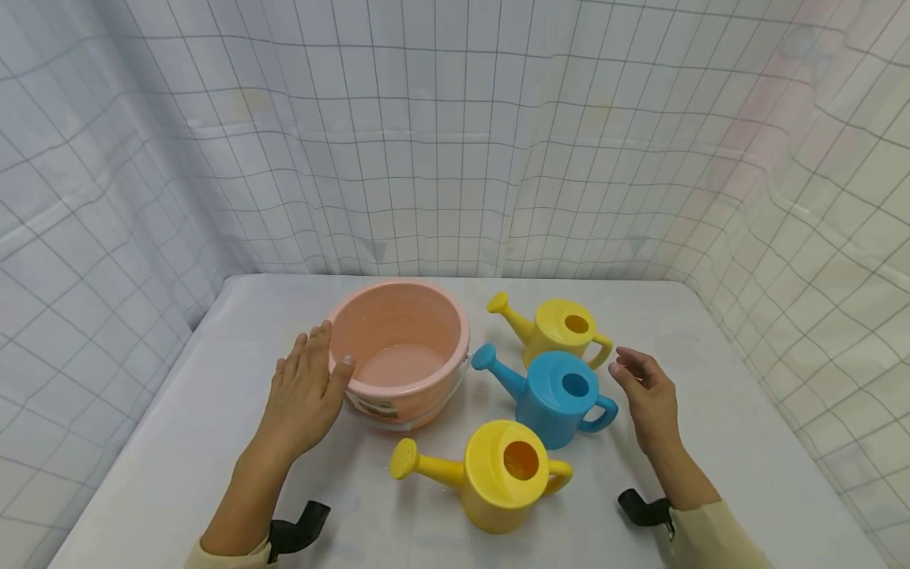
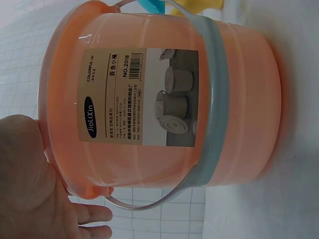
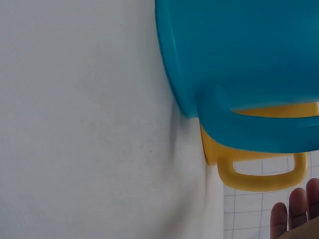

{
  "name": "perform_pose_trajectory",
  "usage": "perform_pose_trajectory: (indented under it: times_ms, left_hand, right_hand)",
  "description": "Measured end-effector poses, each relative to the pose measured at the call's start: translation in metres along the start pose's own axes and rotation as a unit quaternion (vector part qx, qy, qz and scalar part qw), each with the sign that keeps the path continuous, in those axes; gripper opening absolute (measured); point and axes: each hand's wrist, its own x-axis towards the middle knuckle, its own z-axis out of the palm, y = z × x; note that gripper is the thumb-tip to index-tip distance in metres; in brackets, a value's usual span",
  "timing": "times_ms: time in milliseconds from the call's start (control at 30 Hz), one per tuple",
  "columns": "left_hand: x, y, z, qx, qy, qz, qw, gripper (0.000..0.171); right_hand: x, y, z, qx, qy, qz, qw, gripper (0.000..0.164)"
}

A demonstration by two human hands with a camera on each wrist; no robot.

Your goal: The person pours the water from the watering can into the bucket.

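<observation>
Pink bucket (image 1: pixel 401 316) is partly hidden by the left hand (image 1: pixel 306 391), fingers straight; the right hand (image 1: pixel 650 395) has fingers loosely bent

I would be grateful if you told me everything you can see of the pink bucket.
The pink bucket is round and open-topped, and looks like smooth plastic, with a thick rim and a grey handle folded down against its side. Its wall bears a printed label reading JiaLiXin, with a picture of buckets. It stands upright on the white table, left of the blue watering can. The left hand is at its rim, apparently touching it.
</observation>
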Motion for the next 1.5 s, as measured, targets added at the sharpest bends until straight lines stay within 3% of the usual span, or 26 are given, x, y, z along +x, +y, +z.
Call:
perform_pose_trajectory:
  times_ms: [300, 833, 1500]
  left_hand:
    - [0.000, 0.000, 0.001, 0.002, 0.005, 0.002, 1.0000, 0.069]
    - [-0.001, 0.001, -0.001, 0.002, -0.003, -0.004, 1.0000, 0.069]
    - [-0.001, 0.001, -0.001, 0.006, -0.006, -0.008, 0.9999, 0.070]
  right_hand:
    - [0.008, 0.004, 0.001, -0.019, 0.018, -0.009, 1.000, 0.042]
    - [0.023, 0.008, 0.008, -0.046, 0.001, -0.014, 0.999, 0.044]
    - [0.040, 0.008, 0.012, -0.037, -0.041, -0.013, 0.998, 0.049]
